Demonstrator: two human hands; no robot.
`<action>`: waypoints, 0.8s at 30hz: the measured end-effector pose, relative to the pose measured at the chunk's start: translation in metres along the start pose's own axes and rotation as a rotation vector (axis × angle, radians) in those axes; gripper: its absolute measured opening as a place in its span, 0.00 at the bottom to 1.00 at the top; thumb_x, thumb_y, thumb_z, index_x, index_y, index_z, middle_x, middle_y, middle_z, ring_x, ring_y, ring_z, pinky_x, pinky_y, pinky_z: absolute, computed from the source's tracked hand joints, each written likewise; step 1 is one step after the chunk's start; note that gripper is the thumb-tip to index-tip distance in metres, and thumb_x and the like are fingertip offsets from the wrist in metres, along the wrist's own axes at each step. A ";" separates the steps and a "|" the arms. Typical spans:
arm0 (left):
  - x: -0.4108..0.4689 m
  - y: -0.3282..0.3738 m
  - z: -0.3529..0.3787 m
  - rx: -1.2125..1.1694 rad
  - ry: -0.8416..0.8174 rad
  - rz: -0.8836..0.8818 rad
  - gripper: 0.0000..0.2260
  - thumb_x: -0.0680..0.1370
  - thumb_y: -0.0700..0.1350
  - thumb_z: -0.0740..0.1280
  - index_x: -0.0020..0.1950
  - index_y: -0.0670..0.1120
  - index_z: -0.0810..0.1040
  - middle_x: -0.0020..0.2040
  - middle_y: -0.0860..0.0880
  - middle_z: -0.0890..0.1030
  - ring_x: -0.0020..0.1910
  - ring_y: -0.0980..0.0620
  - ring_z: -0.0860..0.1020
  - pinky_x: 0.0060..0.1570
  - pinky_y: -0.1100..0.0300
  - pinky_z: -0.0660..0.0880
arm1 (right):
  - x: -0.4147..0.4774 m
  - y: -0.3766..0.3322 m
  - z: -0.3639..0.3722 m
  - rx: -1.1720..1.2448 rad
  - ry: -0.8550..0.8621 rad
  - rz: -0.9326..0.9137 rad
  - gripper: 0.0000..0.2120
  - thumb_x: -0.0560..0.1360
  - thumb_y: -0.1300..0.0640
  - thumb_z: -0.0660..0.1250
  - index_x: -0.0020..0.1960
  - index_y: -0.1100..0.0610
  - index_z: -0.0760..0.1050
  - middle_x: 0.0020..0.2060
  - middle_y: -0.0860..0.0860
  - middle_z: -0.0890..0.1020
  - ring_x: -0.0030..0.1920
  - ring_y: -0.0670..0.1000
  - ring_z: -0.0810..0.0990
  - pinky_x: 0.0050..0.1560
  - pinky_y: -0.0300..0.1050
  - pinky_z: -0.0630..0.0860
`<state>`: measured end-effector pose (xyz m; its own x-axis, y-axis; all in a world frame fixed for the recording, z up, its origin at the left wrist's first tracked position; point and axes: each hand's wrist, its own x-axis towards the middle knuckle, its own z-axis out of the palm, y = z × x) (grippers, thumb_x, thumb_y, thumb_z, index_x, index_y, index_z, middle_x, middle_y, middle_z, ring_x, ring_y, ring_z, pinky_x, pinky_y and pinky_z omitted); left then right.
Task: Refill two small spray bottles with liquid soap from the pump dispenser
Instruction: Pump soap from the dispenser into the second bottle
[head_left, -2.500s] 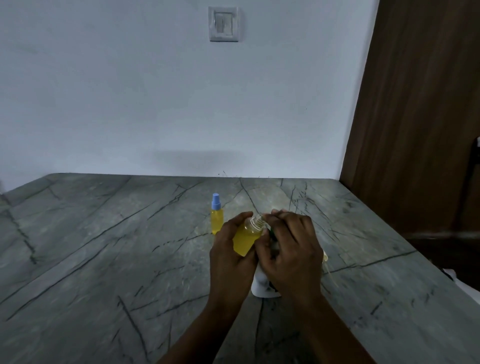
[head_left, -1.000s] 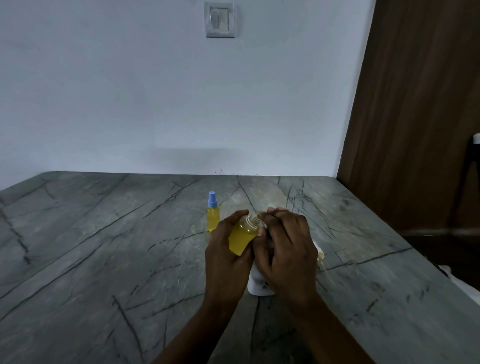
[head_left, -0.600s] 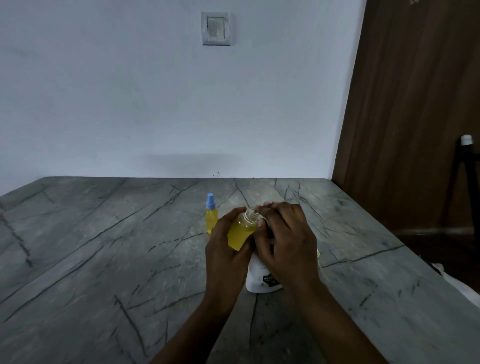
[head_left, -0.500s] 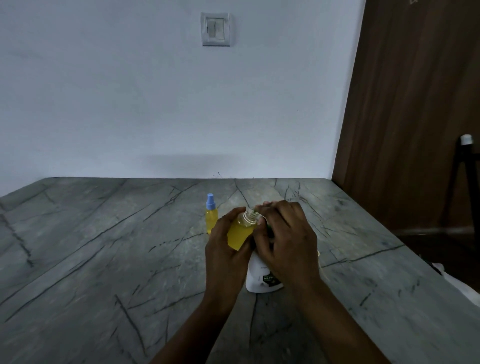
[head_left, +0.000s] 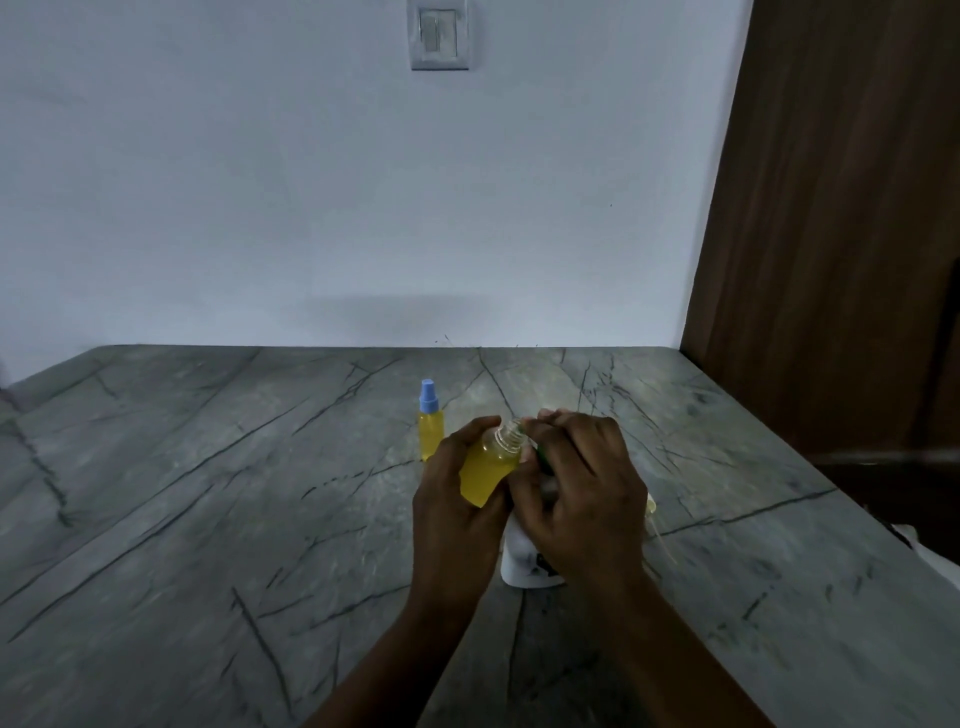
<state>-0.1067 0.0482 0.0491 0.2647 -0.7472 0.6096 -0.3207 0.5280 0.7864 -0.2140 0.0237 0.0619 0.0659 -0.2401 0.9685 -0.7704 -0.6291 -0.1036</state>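
My left hand (head_left: 453, 512) grips a small open spray bottle (head_left: 491, 465) of yellow liquid, tilted with its bare threaded neck toward the right. My right hand (head_left: 582, 493) lies curled over the top of the white pump dispenser (head_left: 522, 564), which stands on the counter, and hides its pump; a bit of green shows under the fingers. A second small spray bottle (head_left: 430, 428), yellow with a blue cap, stands upright just behind my left hand. A pale cap piece with a thin tube (head_left: 655, 519) lies on the counter to the right of my right hand.
The grey veined stone counter (head_left: 208, 493) runs back to a white wall with a light switch (head_left: 439, 34). A dark wooden door (head_left: 841, 234) stands at the right, past the counter's right edge.
Both hands have kept their grip at the dispenser; the open bottle stays tilted at the pump. Only the head camera has shifted slightly.
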 end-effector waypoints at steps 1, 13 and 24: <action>0.000 -0.002 0.000 0.004 0.000 -0.008 0.17 0.72 0.46 0.71 0.60 0.50 0.75 0.52 0.56 0.81 0.46 0.63 0.79 0.43 0.73 0.73 | 0.000 0.000 0.001 0.000 -0.002 -0.001 0.13 0.73 0.57 0.62 0.46 0.64 0.81 0.43 0.56 0.82 0.47 0.52 0.76 0.47 0.38 0.70; 0.002 0.000 0.002 -0.034 0.017 -0.008 0.17 0.71 0.48 0.69 0.60 0.52 0.75 0.54 0.55 0.81 0.51 0.60 0.79 0.47 0.69 0.74 | 0.010 -0.003 -0.008 -0.002 -0.033 0.011 0.13 0.72 0.57 0.62 0.48 0.62 0.82 0.44 0.54 0.81 0.48 0.50 0.74 0.45 0.36 0.68; 0.002 0.007 0.002 -0.050 0.027 0.006 0.16 0.71 0.48 0.68 0.59 0.53 0.76 0.53 0.55 0.81 0.51 0.61 0.79 0.47 0.70 0.74 | 0.010 -0.003 -0.012 0.014 -0.098 0.024 0.15 0.73 0.56 0.60 0.52 0.62 0.81 0.48 0.55 0.81 0.52 0.50 0.74 0.48 0.36 0.69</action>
<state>-0.1105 0.0495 0.0551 0.2874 -0.7331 0.6164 -0.2769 0.5524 0.7862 -0.2188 0.0317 0.0748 0.1103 -0.3260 0.9389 -0.7637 -0.6324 -0.1298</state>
